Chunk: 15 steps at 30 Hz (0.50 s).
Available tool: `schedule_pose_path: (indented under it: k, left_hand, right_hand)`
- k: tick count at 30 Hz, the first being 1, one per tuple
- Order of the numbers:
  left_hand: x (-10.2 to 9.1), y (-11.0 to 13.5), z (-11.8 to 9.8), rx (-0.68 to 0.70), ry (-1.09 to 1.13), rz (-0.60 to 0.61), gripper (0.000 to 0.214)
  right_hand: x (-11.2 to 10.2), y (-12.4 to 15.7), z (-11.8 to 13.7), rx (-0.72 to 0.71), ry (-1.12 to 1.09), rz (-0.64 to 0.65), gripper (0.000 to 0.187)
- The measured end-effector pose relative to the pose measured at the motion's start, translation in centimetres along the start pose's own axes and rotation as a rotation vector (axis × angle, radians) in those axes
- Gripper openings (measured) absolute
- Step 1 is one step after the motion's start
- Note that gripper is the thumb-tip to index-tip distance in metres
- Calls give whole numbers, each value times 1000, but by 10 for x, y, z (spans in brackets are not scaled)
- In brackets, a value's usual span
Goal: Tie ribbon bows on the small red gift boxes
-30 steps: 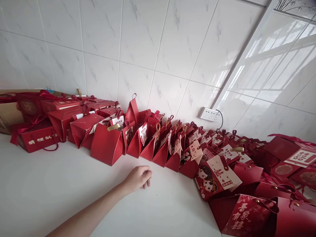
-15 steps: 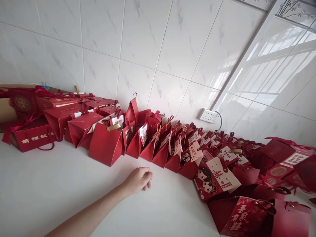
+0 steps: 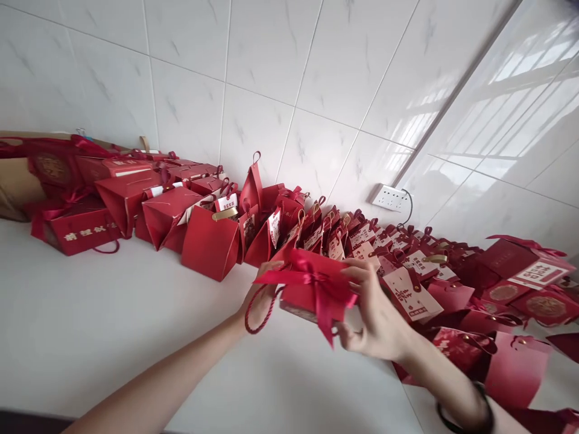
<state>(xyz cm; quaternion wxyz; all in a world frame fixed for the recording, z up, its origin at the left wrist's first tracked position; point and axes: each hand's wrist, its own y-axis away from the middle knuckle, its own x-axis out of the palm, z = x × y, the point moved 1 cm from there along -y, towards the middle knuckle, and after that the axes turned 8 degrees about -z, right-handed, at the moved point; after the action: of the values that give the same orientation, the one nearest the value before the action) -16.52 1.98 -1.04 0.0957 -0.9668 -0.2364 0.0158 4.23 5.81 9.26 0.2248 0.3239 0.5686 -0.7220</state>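
Observation:
Above the white table, a red gift box (image 3: 296,295) with a satin ribbon bow and a twisted cord handle is held between both hands. My right hand (image 3: 373,310) grips its right side, fingers over the top and thumb low at the near edge. At the left end my left hand (image 3: 262,295) is closed on the box, its fingers partly hidden behind the ribbon. The cord loop (image 3: 257,322) hangs over the left hand. Behind the box stands a row of red gift boxes, one of them a plain tent-shaped box (image 3: 208,244) to the left.
A ribboned box (image 3: 81,229) sits far left near a brown bag (image 3: 15,187). More boxes crowd the right, including a pink-red one (image 3: 518,364) and a stacked box with ribbon (image 3: 525,265). A power strip (image 3: 388,198) with a cable is on the tiled wall.
My right hand has come into view, and the ribboned gift box is now in both hands. The left hand, earlier loosely curled above the table, now holds its left end. The view has shifted slightly.

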Motion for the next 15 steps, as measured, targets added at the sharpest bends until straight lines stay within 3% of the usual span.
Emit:
schedule_pose_path:
  k: [4,8,11,15]
  left_hand:
    - [-10,-9,-2,75,78,-48,45]
    - [-17,-18,4,69,85,-51,58]
    - [-18,-22,10,69,70,-2,63]
    - [-20,-28,17,104,56,73,59]
  right_hand:
    - [59,-5,-10,10,-188,-45,73]
    - [96,15,-32,112,-327,-130,79]
    - [108,34,-41,185,-359,-130,83]
    - [107,42,-40,248,-450,-157,85]
